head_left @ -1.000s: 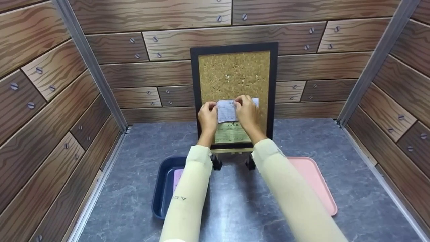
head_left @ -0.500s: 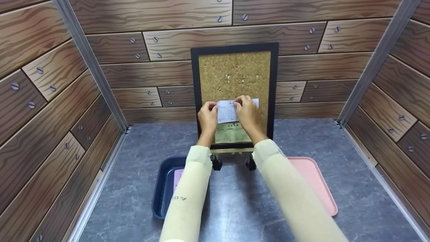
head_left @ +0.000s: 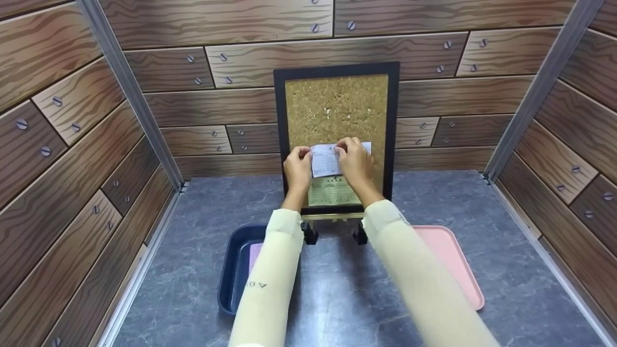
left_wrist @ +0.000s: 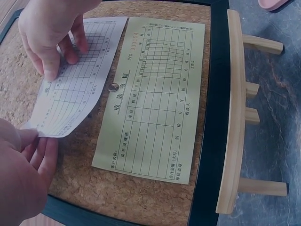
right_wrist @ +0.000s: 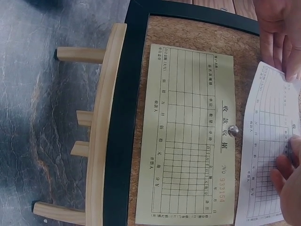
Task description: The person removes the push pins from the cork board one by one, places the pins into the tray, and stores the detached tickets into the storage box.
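My left hand (head_left: 298, 166) pinches a corner of a white receipt slip (head_left: 325, 160) against the framed cork board (head_left: 337, 96). In the left wrist view this end of the slip (left_wrist: 63, 113) bows away from the cork. At the slip's top middle are the bent thumb and forefinger of my right hand (head_left: 355, 161), with more fingers against its printed face; whatever lies under those fingertips is hidden. Just below, a green receipt slip (left_wrist: 153, 99) lies flat on the cork, a round metal tack (right_wrist: 233, 131) at its heading edge.
The board stands on a small wooden easel (right_wrist: 106, 127). In front on the grey table (head_left: 328, 299) are a dark blue tray (head_left: 234, 270) at left, with pink-purple paper (head_left: 254, 253) inside, and a pink tray (head_left: 450, 255) at right. Wood-patterned walls (head_left: 217, 106) surround the table.
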Available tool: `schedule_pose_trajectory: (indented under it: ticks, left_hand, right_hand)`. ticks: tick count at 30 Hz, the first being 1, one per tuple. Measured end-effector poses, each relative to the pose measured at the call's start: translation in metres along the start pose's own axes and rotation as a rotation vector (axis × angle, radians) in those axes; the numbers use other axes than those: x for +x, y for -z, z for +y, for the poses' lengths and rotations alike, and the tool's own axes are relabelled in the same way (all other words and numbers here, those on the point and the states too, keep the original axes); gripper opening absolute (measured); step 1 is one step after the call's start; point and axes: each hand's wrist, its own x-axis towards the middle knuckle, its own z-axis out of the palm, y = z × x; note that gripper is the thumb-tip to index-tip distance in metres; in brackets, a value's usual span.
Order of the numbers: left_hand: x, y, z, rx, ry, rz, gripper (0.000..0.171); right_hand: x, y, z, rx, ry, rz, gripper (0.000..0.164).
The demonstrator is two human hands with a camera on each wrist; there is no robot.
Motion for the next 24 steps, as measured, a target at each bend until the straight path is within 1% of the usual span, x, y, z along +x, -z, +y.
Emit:
schedule_pose_trajectory:
  ticks: [5, 9, 13, 17, 20, 24]
  left_hand:
    - [0.0, 0.0, 0.0, -0.008, 0.011, 0.001, 0.01]
    - [-0.001, 0.001, 0.001, -0.036, 0.01, -0.006, 0.009]
    - [-0.003, 0.002, 0.0, -0.079, 0.008, -0.019, 0.008]
    - [-0.005, 0.005, -0.002, -0.135, 0.012, -0.029, 0.008]
    - [-0.006, 0.008, -0.003, -0.179, 0.019, -0.038, 0.008]
    - [-0.009, 0.015, -0.005, -0.235, 0.031, -0.043, 0.01]
  right_hand:
    - [-0.001, 0.001, 0.001, -0.009, 0.002, -0.015, 0.012]
    - [-0.003, 0.002, 0.002, -0.009, 0.01, -0.031, 0.012]
    - [-0.004, 0.005, 0.001, 0.034, 0.027, -0.034, 0.013]
    - [-0.005, 0.008, 0.0, 0.134, 0.03, -0.029, 0.012]
    - [-0.008, 0.011, 0.0, 0.235, 0.019, -0.019, 0.011]
    - [-0.011, 0.017, 0.003, 0.381, 0.029, -0.008, 0.012]
